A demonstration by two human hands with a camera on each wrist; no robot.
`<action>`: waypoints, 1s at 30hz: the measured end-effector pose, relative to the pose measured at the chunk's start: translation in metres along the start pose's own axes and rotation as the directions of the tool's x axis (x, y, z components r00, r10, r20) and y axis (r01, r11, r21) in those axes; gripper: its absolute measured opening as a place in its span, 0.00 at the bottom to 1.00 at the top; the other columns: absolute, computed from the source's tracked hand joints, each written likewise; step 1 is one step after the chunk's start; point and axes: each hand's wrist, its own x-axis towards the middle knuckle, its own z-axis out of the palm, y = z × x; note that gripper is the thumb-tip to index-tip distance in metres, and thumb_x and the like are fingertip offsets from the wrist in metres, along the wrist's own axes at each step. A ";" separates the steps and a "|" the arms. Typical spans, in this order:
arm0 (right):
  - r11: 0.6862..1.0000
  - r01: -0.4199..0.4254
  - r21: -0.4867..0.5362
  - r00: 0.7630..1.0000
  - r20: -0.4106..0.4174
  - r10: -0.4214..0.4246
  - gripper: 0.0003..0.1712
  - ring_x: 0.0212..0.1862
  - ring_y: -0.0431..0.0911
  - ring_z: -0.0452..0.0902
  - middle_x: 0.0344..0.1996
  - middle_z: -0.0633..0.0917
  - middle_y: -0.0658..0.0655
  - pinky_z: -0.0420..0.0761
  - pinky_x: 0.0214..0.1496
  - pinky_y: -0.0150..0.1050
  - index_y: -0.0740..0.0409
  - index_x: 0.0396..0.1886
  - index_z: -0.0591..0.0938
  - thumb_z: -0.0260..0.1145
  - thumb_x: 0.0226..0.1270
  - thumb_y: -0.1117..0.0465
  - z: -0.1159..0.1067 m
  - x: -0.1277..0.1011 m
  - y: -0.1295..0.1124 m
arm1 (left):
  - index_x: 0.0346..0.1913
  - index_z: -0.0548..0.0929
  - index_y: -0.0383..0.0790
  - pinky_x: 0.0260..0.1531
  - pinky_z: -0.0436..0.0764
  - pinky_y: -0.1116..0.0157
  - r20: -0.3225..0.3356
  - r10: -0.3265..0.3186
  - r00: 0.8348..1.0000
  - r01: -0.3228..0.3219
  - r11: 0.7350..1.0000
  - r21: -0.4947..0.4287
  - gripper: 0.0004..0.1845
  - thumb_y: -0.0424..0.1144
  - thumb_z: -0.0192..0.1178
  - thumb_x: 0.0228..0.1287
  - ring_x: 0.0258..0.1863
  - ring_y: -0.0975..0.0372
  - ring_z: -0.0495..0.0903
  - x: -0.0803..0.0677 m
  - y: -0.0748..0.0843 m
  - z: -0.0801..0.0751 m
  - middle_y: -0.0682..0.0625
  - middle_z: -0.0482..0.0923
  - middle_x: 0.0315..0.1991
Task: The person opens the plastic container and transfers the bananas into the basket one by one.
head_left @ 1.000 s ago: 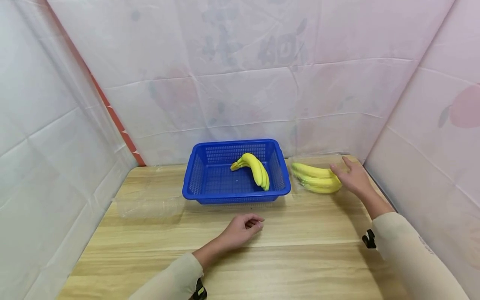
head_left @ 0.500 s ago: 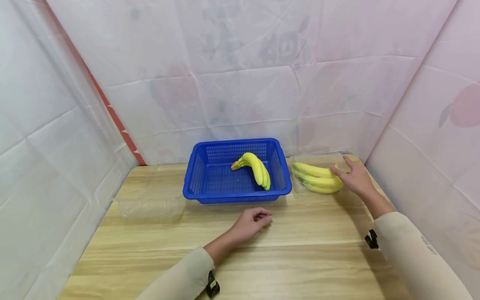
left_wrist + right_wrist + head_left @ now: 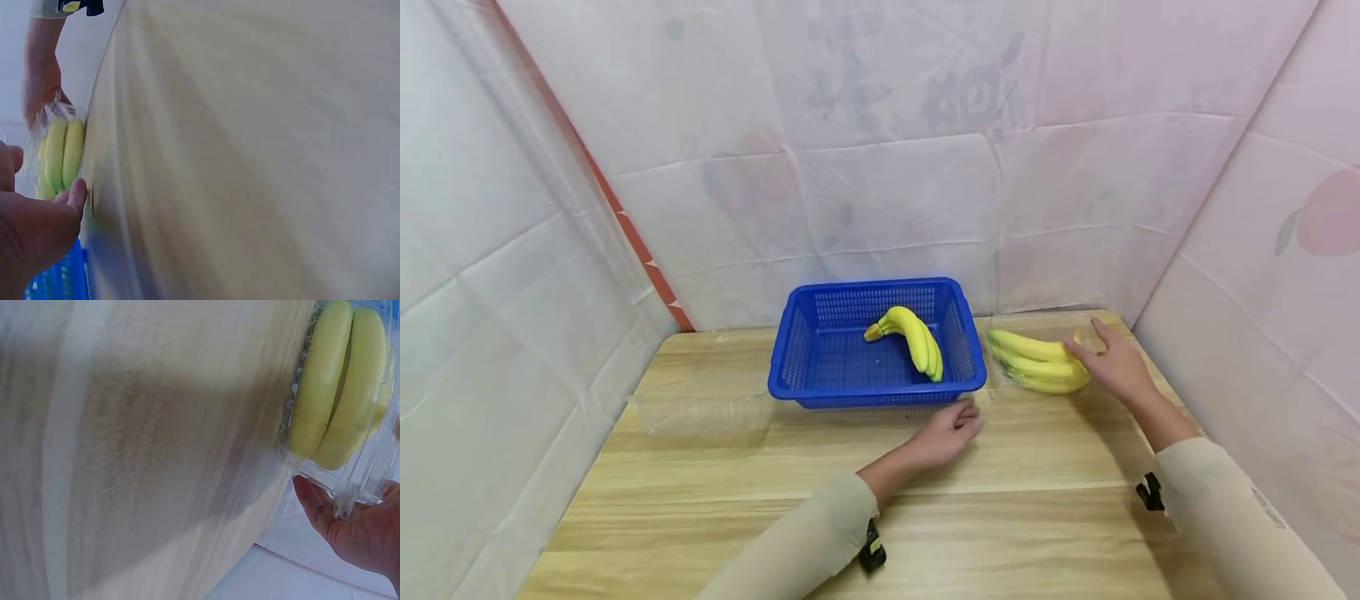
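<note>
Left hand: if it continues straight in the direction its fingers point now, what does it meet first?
Probably the clear container of bananas that the right hand touches. The left hand points right and away, just past the blue basket's front corner; depth is uncertain.

A bunch of yellow bananas [image 3: 1037, 362] lies inside a clear plastic clamshell box [image 3: 1000, 375] on the wooden table, at the far right. The fruit lies on its side, curved, tips pointing toward the left hand [image 3: 951, 429], stem end under the right hand [image 3: 1112, 362]. The right hand's fingers rest on the box's right end; the right wrist view shows the ridged clear wall against the fingertips [image 3: 312, 494]. The box seems closed, though its lid is hard to make out. The left hand hovers near the box's left corner, apart from it, just in front of it.
</note>
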 end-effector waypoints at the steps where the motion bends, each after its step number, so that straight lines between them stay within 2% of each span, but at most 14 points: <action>1: 1.000 0.001 0.002 1.000 -0.004 -0.001 0.57 0.72 0.83 0.64 0.82 0.49 0.83 0.67 0.72 0.78 0.62 0.88 0.39 0.48 0.82 0.29 0.001 -0.001 0.001 | 0.83 0.60 0.30 0.77 0.74 0.56 0.000 -0.007 1.000 0.007 1.000 -0.008 0.35 0.49 0.50 0.86 0.78 0.48 0.74 0.004 0.003 0.003 0.37 0.71 0.78; 4: 1.000 -0.006 0.015 1.000 -0.018 0.006 0.57 0.72 0.82 0.64 0.82 0.50 0.82 0.66 0.73 0.78 0.62 0.88 0.40 0.49 0.82 0.29 0.004 -0.005 0.002 | 0.84 0.58 0.31 0.80 0.71 0.56 -0.030 -0.043 0.999 0.042 0.999 -0.030 0.36 0.52 0.48 0.86 0.80 0.49 0.71 0.018 0.012 0.014 0.38 0.67 0.81; 8: 0.999 -0.021 0.029 0.999 -0.031 0.022 0.57 0.74 0.83 0.61 0.82 0.50 0.82 0.64 0.74 0.79 0.59 0.88 0.41 0.50 0.81 0.28 0.007 -0.009 0.001 | 0.84 0.59 0.33 0.81 0.69 0.56 -0.117 -0.105 0.987 0.100 0.994 -0.052 0.38 0.55 0.48 0.86 0.81 0.49 0.69 0.035 0.023 0.029 0.38 0.66 0.82; 13: 1.000 -0.023 0.011 0.998 -0.050 0.024 0.56 0.76 0.84 0.55 0.82 0.51 0.82 0.61 0.74 0.80 0.57 0.89 0.42 0.50 0.81 0.28 0.007 -0.013 0.000 | 0.87 0.56 0.45 0.84 0.65 0.52 -0.197 -0.185 0.963 0.176 0.982 -0.066 0.41 0.65 0.45 0.83 0.83 0.50 0.65 0.051 0.034 0.044 0.43 0.65 0.83; 17: 1.000 -0.006 0.012 0.998 -0.065 0.007 0.55 0.77 0.84 0.54 0.81 0.52 0.82 0.61 0.74 0.80 0.58 0.88 0.43 0.52 0.81 0.30 0.008 -0.018 0.002 | 0.89 0.47 0.56 0.84 0.64 0.50 -0.249 -0.200 0.948 0.181 0.978 -0.100 0.43 0.67 0.48 0.81 0.84 0.49 0.63 0.059 0.039 0.052 0.45 0.61 0.85; 20: 1.000 -0.004 0.007 0.998 -0.061 0.005 0.55 0.77 0.85 0.53 0.81 0.52 0.83 0.61 0.74 0.80 0.58 0.88 0.42 0.52 0.81 0.30 0.009 -0.022 0.002 | 0.88 0.43 0.64 0.83 0.65 0.49 -0.284 -0.217 0.934 0.186 0.974 -0.132 0.46 0.69 0.51 0.78 0.83 0.47 0.65 0.063 0.039 0.056 0.45 0.61 0.85; 24: 1.000 -0.009 0.000 0.999 -0.044 0.009 0.56 0.76 0.85 0.54 0.80 0.52 0.83 0.62 0.73 0.81 0.58 0.88 0.41 0.51 0.81 0.30 0.009 -0.027 -0.001 | 0.88 0.49 0.65 0.82 0.67 0.47 -0.287 -0.268 0.920 0.223 0.958 -0.180 0.48 0.74 0.54 0.72 0.82 0.46 0.65 0.065 0.036 0.057 0.44 0.64 0.84; 30: 1.000 -0.006 -0.002 0.998 -0.056 0.006 0.56 0.76 0.85 0.53 0.80 0.52 0.84 0.62 0.72 0.81 0.64 0.87 0.42 0.51 0.82 0.30 0.011 -0.030 -0.003 | 0.87 0.55 0.62 0.82 0.66 0.44 -0.194 -0.330 0.924 0.267 0.919 -0.289 0.52 0.77 0.58 0.67 0.83 0.46 0.64 0.062 0.034 0.053 0.45 0.63 0.84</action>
